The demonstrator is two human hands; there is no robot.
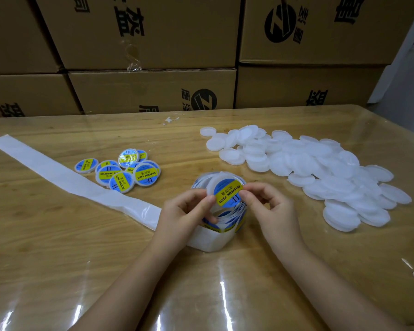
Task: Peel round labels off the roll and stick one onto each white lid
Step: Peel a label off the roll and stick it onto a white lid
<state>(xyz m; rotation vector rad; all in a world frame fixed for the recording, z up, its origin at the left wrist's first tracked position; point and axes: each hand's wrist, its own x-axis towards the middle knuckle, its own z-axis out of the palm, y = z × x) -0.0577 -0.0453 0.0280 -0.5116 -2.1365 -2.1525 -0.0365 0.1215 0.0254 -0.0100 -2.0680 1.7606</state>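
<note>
Lid (pixel 212 183) sits pinched in left hand (pixel 187 209) above the roll (pixel 210 240) so right hand (pixel 270 206), pinching the label (pixel 228 193), can centre it

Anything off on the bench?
Minor: round blue-and-yellow label looks offset on the white plastic lid pinched between left hand and right hand. Small torn white scraps lie at the far edge of the wooden table.

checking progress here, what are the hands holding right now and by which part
One white lid with a label on it: the left hand pinches its left edge, the right hand its right edge.
</note>
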